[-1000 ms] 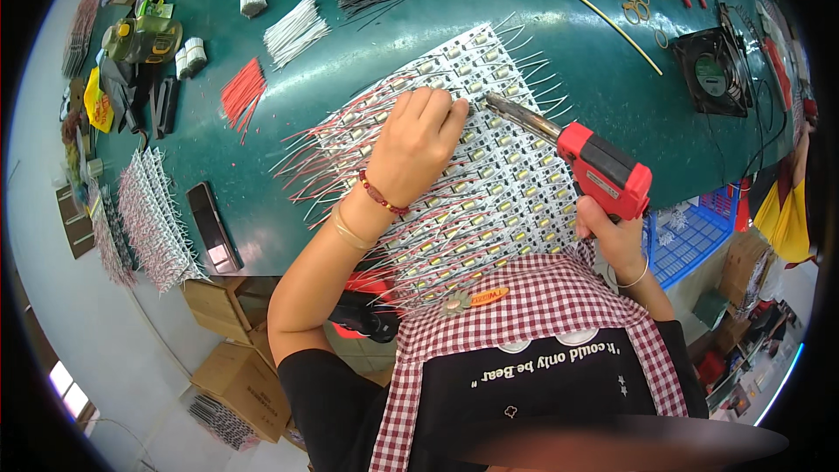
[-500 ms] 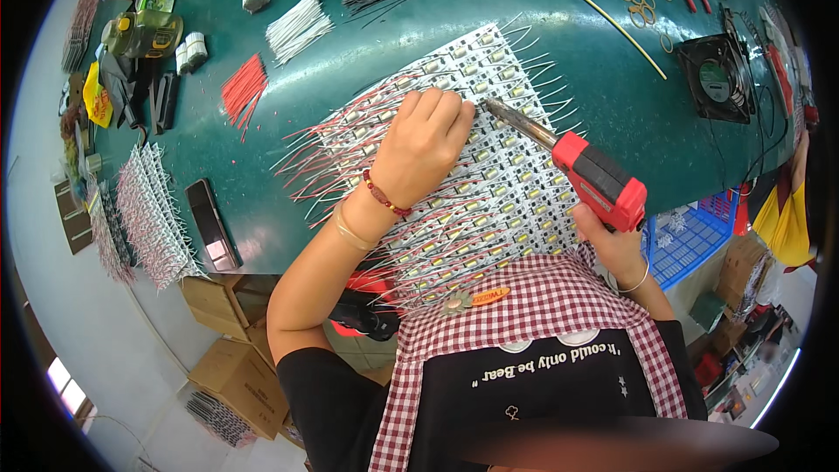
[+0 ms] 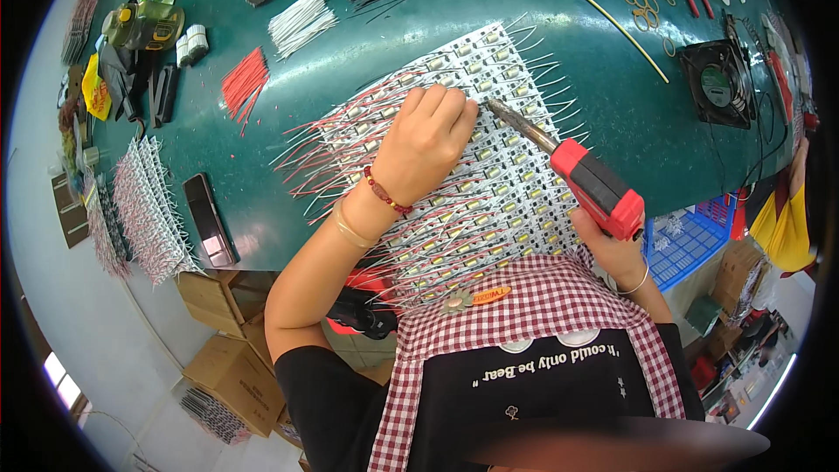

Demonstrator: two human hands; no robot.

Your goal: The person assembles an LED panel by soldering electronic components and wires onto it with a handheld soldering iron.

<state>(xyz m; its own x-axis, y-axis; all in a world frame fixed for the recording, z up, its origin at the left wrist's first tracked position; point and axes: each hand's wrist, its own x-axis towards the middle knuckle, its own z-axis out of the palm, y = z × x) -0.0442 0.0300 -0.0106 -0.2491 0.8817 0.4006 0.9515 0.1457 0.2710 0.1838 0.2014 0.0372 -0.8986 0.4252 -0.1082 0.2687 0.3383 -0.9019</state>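
We looked down on a green desk (image 3: pixel 612 96) from above. Our left hand (image 3: pixel 426 144) lay palm down on a white panel (image 3: pixel 489 183) of small LED parts, fingers (image 3: pixel 450 105) curled and pressing it flat, gripping nothing. Our right hand (image 3: pixel 616 249) was closed round the handle of a red soldering gun (image 3: pixel 594 188), its metal tip just beside the left fingertips, over the panel. Red and white leads stuck out from the panel's edges. Wire bundles (image 3: pixel 301 22) lay further up the desk, a small black fan (image 3: pixel 718 83) at the right
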